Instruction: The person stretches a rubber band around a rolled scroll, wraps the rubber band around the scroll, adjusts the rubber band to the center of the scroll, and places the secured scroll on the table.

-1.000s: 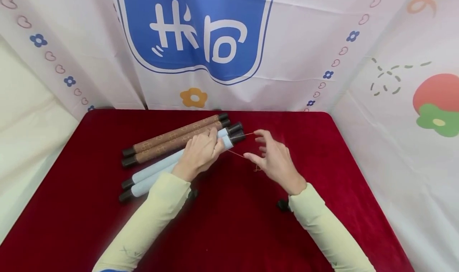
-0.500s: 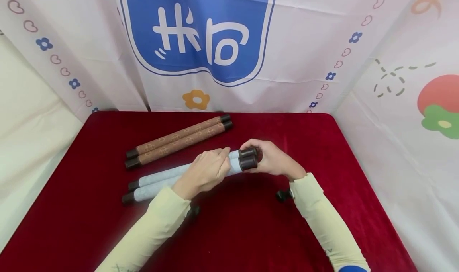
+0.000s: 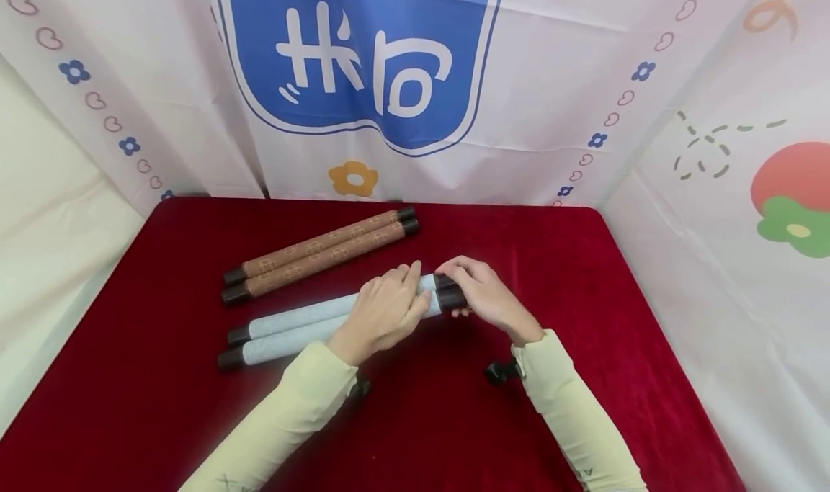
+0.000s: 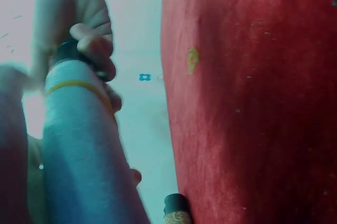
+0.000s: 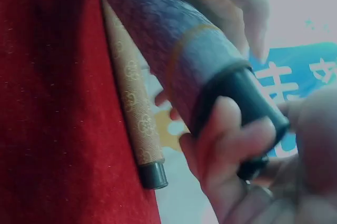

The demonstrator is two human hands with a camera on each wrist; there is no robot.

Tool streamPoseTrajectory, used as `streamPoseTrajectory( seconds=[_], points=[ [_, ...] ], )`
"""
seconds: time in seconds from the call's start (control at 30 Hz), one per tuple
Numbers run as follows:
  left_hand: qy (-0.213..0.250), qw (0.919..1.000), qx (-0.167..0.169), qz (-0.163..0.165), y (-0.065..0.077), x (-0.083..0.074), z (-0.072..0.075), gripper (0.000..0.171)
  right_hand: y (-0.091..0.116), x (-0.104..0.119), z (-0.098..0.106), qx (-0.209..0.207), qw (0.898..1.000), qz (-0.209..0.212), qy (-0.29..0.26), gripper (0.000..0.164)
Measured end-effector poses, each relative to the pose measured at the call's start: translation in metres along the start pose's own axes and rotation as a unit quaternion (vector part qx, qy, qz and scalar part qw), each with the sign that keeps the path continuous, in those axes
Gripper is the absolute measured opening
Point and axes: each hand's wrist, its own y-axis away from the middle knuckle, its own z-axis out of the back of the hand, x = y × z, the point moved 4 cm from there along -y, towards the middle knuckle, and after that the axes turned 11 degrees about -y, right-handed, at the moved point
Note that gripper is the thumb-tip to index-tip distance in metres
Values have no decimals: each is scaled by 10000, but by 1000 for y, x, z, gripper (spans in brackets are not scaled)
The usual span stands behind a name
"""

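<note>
Blue rolls (image 3: 298, 332), two side by side, lie aslant over the red cloth (image 3: 415, 434), on the near side of the brown rolls (image 3: 324, 261) and apart from them. Their right-hand end appears raised; whether the far-left end touches the cloth I cannot tell. The left hand (image 3: 382, 308) grips the pair near that raised end, fingers over the far side, thumb on the near one. The right hand (image 3: 486, 294) has its fingers curled round the black ends (image 3: 452, 297), pinching them.

The step in hand looks like settling a band (image 5: 180, 45) round the pair — it sits just inboard of the black ends. The next move probably calls for keeping both rolls pressed together while the right fingers ease off without dragging the band.

From the head, the band cannot be made out; both wrist views show it, though not whether it passes round both rolls all the way. The left wrist view alone plainly shows a yellow scrap (image 4: 192, 61) on the cloth — too blurred to name.
</note>
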Motion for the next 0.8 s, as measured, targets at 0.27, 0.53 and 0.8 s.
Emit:
streamPoseTrajectory(
  seconds=[0.27, 0.53, 0.8],
  points=[
    [585, 9972, 444, -164, -5, 2, -4, 80, 1, -3, -11, -755, 9941, 274, 725, 30],
    [1165, 9914, 584, -105, -6, 9, -8, 74, 2, -4, -15, -963, 9921, 280, 749, 30],
    [1113, 9933, 305, -6, 4, 21, -8, 74, 0, -7, -14, -1144, 9891, 454, 810, 31]
  ],
)
